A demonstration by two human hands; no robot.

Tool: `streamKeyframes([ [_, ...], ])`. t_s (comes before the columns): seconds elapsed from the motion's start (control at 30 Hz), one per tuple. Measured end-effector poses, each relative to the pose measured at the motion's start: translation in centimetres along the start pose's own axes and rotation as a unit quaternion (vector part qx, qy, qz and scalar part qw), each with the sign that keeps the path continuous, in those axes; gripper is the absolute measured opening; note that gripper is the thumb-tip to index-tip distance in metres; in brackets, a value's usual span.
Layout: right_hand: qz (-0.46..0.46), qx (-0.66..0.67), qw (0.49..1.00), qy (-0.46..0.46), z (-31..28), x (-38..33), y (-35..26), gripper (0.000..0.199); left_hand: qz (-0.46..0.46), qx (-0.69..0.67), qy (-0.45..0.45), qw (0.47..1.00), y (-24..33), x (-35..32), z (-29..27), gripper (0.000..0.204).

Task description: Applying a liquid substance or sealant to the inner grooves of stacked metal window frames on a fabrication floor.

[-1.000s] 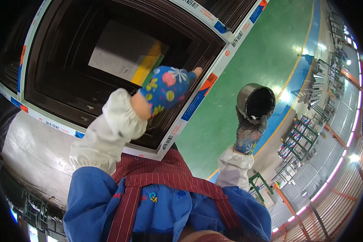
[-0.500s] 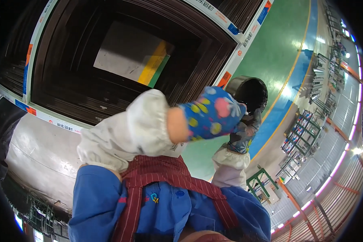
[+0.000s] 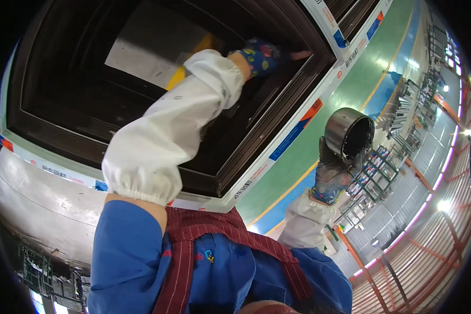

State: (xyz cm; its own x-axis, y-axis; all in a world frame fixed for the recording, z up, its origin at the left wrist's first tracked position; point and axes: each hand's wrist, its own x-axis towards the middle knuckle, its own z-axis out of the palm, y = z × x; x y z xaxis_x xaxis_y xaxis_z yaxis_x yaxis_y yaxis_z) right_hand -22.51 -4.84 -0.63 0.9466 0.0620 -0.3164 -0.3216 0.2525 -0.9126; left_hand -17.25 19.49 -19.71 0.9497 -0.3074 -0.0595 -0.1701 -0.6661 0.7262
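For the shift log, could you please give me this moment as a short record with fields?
Left hand: left hand in a colourful patterned glove, reaching onto the inner edge of the dark brown door frame
Right hand: right hand in a dark patterned glove, holding up a round metal pot, its dark opening in view
Clothing: white sleeve covers, blue top, red striped apron
Frame edging: white protective strip with coloured patches
Floor: green floor with a yellow line and a blue strip
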Motion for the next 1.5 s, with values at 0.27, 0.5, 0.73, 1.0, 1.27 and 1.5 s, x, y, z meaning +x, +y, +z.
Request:
streamKeyframes([
  [0.27,-0.010,-0.043,0.999,0.018,-2.6,1.5,-0.6,0.045,-0.090,0.034,0.023,0.995,-0.9,3.0,2.5,0.047],
  [0.5,-0.006,-0.053,0.998,0.031,-2.2,2.0,-0.7,0.044,-0.069,0.061,0.122,0.988,0.7,1.6,1.2,0.041],
  [0.73,-0.018,-0.087,0.996,0.016,-2.4,2.0,-1.3,0.046,-0.131,0.053,0.089,0.986,1.4,-1.0,1.2,0.051],
  [1.0,0.010,-0.024,1.000,-0.006,-2.3,2.3,-1.2,0.045,-0.145,0.019,0.072,0.987,2.2,0.4,0.6,0.066],
  [1.27,-0.001,-0.024,0.999,0.032,-3.5,2.4,-1.7,0.046,-0.172,0.011,0.109,0.979,3.2,0.2,1.3,0.061],
  [1.5,0.004,-0.008,0.999,0.037,-3.8,2.6,-1.7,0.047,-0.187,0.026,0.107,0.976,3.0,0.8,1.7,0.061],
])
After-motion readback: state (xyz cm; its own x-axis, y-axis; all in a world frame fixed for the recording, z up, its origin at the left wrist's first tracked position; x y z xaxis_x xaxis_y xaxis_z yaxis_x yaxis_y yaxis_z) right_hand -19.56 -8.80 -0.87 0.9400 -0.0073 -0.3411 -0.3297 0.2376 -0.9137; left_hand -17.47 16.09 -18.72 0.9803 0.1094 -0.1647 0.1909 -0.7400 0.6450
